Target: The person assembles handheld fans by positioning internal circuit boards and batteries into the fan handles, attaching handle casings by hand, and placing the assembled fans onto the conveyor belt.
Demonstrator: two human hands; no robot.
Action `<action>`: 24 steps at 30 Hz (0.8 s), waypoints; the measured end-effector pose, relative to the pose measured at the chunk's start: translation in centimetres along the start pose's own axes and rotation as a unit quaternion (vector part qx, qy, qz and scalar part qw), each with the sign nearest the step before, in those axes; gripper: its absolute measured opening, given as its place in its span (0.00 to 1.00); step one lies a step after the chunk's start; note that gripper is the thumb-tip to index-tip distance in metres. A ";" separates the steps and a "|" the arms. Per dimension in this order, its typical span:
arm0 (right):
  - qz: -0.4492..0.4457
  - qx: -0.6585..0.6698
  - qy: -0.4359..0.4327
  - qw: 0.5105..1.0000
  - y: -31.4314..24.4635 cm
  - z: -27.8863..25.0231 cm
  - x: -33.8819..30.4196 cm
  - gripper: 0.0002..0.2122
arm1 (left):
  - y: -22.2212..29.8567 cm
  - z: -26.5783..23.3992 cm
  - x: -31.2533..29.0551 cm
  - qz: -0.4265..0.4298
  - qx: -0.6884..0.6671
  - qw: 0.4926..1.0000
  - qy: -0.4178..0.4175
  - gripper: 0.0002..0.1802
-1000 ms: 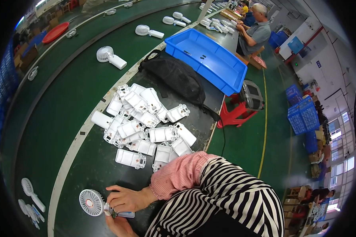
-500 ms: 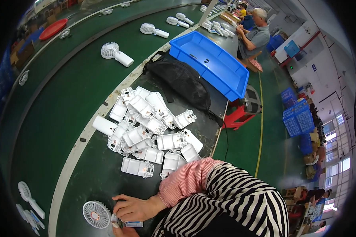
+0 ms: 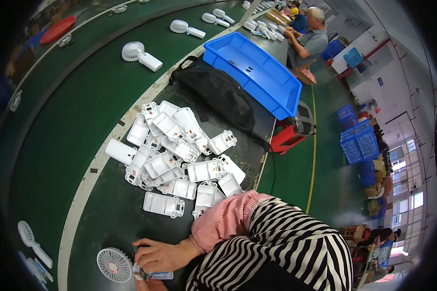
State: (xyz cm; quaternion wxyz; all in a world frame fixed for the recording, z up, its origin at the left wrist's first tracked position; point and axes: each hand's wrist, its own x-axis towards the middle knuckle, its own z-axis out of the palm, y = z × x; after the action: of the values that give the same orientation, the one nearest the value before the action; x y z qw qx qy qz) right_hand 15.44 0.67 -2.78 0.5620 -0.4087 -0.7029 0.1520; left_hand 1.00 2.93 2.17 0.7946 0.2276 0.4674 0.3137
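Fan [image 3: 114, 265] (white handheld one) is at 7 o'clock in the view, its round head at 9 o'clock from the right hand [image 3: 162, 256], whose fingers curl down over the neck, though I can't tell what's pinched there. Left hand [image 3: 156, 285] is mostly cut off at the bottom edge, so can't tell its grip. Pile of white casings [image 3: 161, 165] at 12 o'clock from them, blue tray [image 3: 272, 81] further out at 1

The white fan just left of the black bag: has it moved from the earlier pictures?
Yes, slightly: the white fan has shifted up the picture, judged against the left end of the black bag.
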 end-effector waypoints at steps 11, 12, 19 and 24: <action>-0.099 -0.147 0.037 0.984 -0.1 0.0 -0.2 0.06 | -2.9 -3.8 2.1 0.084 0.000 0.996 -0.036 0.19; -0.091 -0.148 0.017 0.985 -0.2 -0.4 0.0 0.06 | -3.1 -3.4 2.2 0.101 -0.011 0.994 -0.035 0.17; 0.002 -0.056 -0.063 0.996 -3.3 -1.9 0.6 0.08 | -2.1 -1.4 -1.5 0.060 -0.027 0.998 -0.011 0.17; -0.013 -0.057 -0.105 0.993 -3.6 -2.4 1.0 0.09 | -2.0 -1.2 -2.0 0.043 -0.001 0.999 -0.022 0.18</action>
State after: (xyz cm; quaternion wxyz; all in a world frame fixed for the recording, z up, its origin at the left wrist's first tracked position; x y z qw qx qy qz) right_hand 16.12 -1.38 1.13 0.4629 -0.4130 -0.7706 0.1462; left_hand -0.19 0.16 1.49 0.7907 0.2538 0.4389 0.3433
